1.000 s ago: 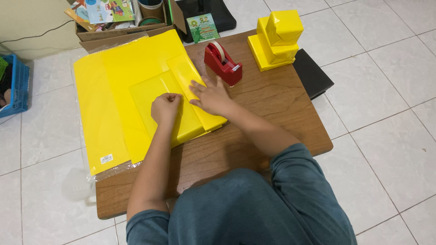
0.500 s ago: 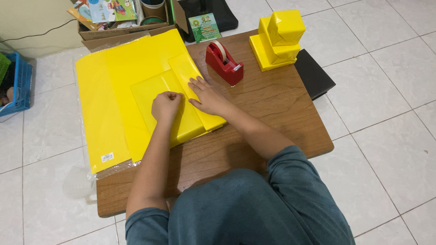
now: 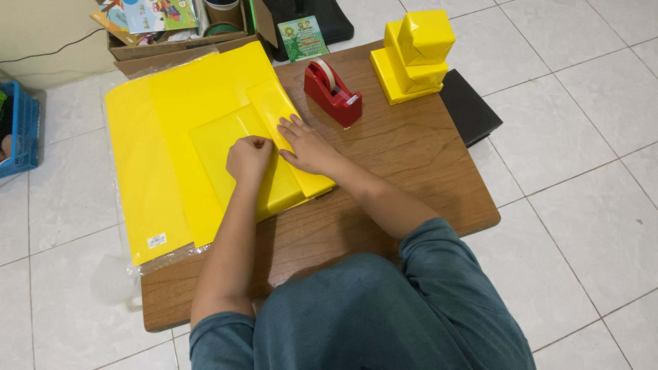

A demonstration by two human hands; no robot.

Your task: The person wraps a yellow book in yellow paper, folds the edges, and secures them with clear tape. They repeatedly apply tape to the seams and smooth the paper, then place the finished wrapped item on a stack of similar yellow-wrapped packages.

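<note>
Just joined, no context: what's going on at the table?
A person is folding yellow paper around a flat item on a wooden table. The left hand, closed in a fist, presses the paper down; the right hand lies flat on the folded flap. A red tape dispenser and stacked yellow-wrapped boxes sit beyond.

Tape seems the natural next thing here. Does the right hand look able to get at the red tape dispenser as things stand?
Probably yes. The right hand lies flat on the yellow paper, and the red tape dispenser stands just beyond its fingertips with only bare table between.
</note>
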